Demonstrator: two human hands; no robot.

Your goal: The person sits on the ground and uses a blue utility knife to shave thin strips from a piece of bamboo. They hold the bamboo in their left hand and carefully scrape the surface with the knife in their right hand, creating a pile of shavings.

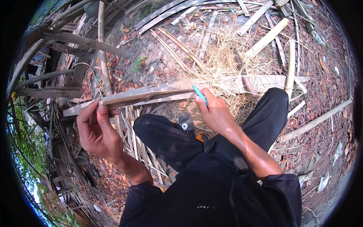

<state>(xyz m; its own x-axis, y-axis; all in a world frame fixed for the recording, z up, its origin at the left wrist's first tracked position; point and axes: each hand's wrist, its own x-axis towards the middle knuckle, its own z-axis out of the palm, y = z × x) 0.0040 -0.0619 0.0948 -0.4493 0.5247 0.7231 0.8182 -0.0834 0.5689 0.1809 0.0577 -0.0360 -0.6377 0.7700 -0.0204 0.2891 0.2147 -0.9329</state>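
Between both hands, bamboo strip

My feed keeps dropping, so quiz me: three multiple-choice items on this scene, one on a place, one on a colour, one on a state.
1. Where does the left hand grip the long grey split bamboo strip?
A. at its left end
B. at its middle
C. nowhere

2. What colour is the handle of the slim tool in the right hand?
A. red
B. teal
C. yellow

3. How does the strip lie?
A. flat on the ground
B. upright
C. raised, roughly level, above the knees

Answers:
1 A: fingers and thumb pinch the strip's left end.
2 B: a teal handle juts from the closed right fist.
3 C: it spans between both hands, above the black trousers.
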